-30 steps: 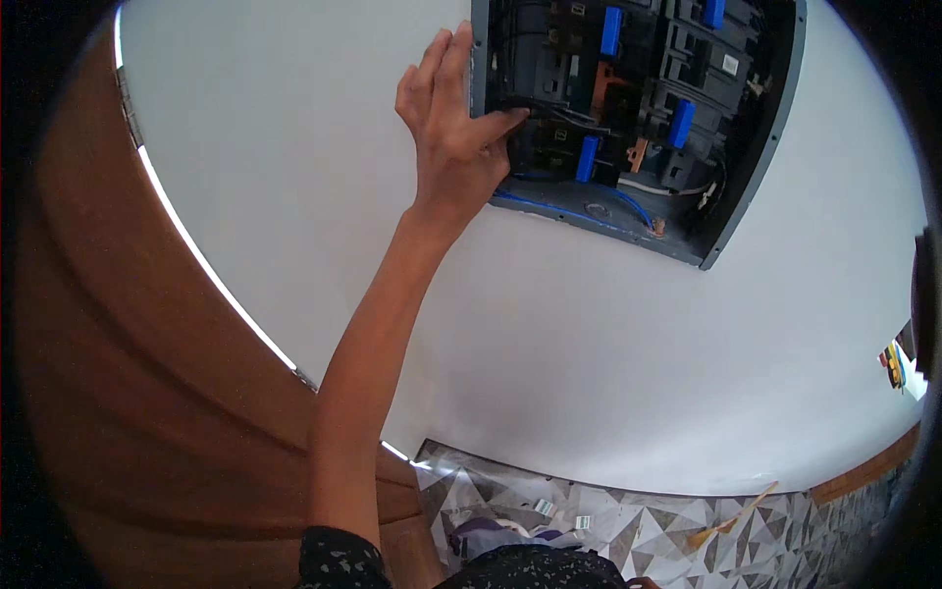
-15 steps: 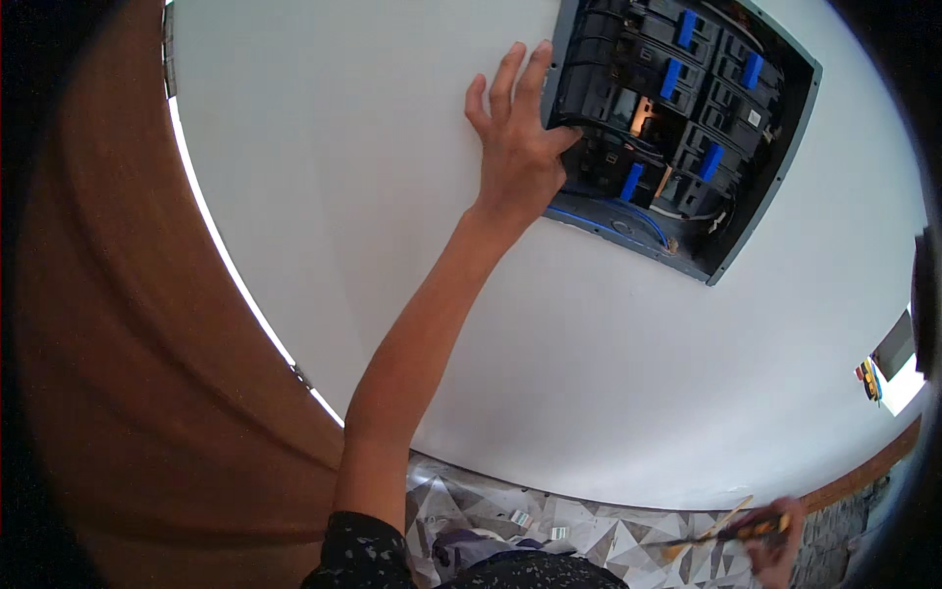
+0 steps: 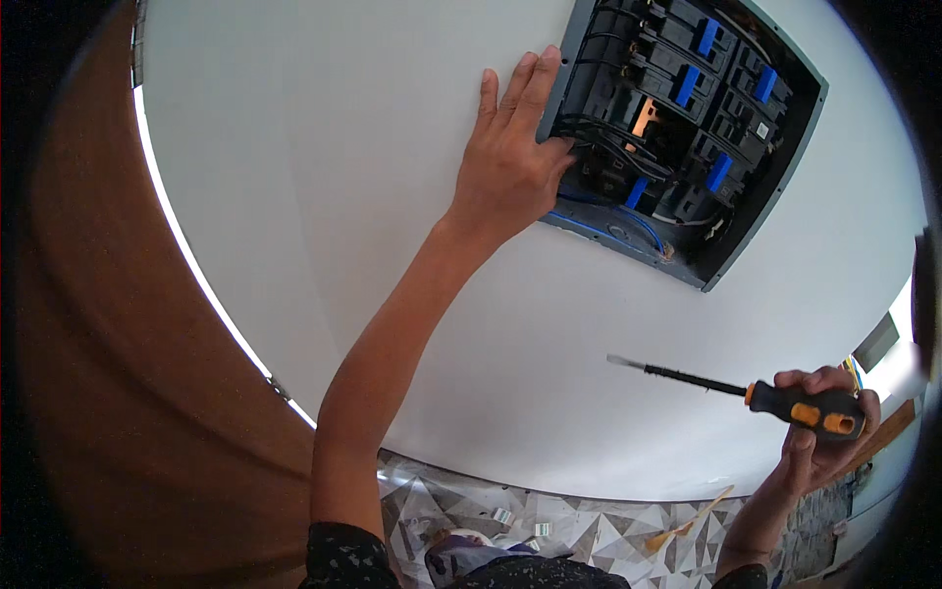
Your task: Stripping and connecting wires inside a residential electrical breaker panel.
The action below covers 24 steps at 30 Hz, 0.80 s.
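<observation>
A grey electrical panel box (image 3: 706, 270) is set in the white wall at the upper right, its cover off. Inside are black circuit breakers (image 3: 677, 49) with blue levers, and black wires along the left side. My left hand (image 3: 510, 152) lies against the wall at the box's left edge, fingers stretched out and apart, thumb reaching over the rim among the wires. Below and to the right of the box, my right hand (image 3: 834, 447) grips a flat-blade screwdriver (image 3: 810, 407) by its black and orange handle. Its shaft points left, apart from the box.
A brown curtain-like surface (image 3: 147, 393) borders the wall on the left. Down on the patterned tile floor (image 3: 599, 535) lie a brush-like thing with a light wooden handle (image 3: 702, 515) and small white boxes (image 3: 502, 516). Coloured wires (image 3: 856, 375) stick out at the far right.
My right hand has risen from near the floor with the screwdriver, which now stands in front of the wall. My left hand stays at the box's edge, shifted only slightly.
</observation>
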Each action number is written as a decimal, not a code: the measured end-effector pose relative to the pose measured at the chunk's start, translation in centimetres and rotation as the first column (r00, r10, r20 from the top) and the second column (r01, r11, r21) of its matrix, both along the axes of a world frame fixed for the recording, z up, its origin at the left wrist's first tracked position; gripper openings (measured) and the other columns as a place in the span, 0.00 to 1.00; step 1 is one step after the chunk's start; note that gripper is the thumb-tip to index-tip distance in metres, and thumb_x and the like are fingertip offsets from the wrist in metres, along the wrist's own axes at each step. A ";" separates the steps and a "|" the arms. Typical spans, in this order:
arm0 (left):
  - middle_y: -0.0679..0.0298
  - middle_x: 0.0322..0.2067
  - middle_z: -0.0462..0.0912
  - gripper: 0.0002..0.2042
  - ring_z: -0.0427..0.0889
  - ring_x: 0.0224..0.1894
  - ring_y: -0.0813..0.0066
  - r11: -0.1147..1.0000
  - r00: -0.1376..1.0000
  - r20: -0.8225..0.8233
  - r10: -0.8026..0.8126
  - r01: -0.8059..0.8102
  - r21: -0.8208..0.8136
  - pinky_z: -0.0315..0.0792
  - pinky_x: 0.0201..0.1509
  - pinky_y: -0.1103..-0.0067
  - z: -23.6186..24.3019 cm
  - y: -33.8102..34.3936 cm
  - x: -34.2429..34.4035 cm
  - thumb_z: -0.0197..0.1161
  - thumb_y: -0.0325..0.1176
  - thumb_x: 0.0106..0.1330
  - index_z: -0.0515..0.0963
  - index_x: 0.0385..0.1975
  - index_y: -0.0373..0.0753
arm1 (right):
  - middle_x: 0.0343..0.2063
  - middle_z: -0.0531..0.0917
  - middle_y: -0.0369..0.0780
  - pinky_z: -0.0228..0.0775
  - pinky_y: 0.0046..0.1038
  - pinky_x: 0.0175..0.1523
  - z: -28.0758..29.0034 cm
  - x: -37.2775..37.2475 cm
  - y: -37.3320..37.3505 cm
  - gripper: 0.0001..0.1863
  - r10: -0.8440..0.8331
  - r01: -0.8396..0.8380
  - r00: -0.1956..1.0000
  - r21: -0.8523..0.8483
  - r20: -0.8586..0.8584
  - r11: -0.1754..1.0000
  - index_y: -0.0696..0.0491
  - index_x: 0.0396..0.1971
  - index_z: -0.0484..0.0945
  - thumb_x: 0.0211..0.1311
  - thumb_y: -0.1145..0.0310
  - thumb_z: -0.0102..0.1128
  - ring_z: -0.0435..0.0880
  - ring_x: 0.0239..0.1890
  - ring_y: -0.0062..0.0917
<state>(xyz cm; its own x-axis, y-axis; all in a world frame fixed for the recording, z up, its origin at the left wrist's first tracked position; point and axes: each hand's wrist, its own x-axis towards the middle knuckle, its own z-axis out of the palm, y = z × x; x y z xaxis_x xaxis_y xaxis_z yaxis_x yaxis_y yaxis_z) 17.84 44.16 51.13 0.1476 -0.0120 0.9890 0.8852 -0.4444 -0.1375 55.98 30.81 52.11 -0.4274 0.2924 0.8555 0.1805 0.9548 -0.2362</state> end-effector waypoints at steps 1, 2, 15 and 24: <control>0.51 0.71 0.57 0.03 0.54 0.74 0.55 1.000 1.000 0.003 -0.007 0.007 0.001 0.49 0.75 0.52 0.1 -0.1 0.1 0.71 0.26 0.53 0.86 0.26 0.40 | 0.44 0.73 0.47 0.88 0.43 0.42 0.4 -0.1 0.2 0.36 -0.011 0.012 1.000 0.044 -0.015 0.999 0.36 0.65 0.53 0.63 0.60 0.65 0.86 0.41 0.40; 0.51 0.71 0.56 0.04 0.53 0.75 0.55 0.999 1.000 0.004 -0.031 0.031 -0.011 0.49 0.75 0.53 0.1 -0.1 0.1 0.71 0.25 0.52 0.86 0.28 0.40 | 0.45 0.73 0.48 0.88 0.43 0.42 0.7 -0.2 0.3 0.36 -0.022 0.024 0.999 0.088 -0.029 0.996 0.37 0.66 0.53 0.63 0.60 0.65 0.86 0.41 0.41; 0.48 0.69 0.57 0.07 0.51 0.74 0.47 0.990 0.994 0.057 -0.090 0.084 0.112 0.38 0.72 0.40 0.0 1.3 0.8 0.68 0.16 0.47 0.85 0.20 0.37 | 0.51 0.78 0.50 0.69 0.56 0.61 3.8 -2.6 0.8 0.25 0.012 0.019 0.997 0.376 -0.082 0.926 0.47 0.62 0.67 0.67 0.62 0.60 0.80 0.53 0.50; 0.47 0.69 0.59 0.05 0.54 0.73 0.50 0.993 0.995 0.042 -0.093 0.090 0.079 0.38 0.74 0.43 -0.4 1.3 0.5 0.68 0.16 0.50 0.84 0.20 0.36 | 0.48 0.80 0.49 0.59 0.59 0.67 5.4 -1.7 2.1 0.21 0.154 -0.111 0.986 0.417 -0.070 0.902 0.55 0.53 0.74 0.62 0.65 0.65 0.78 0.55 0.54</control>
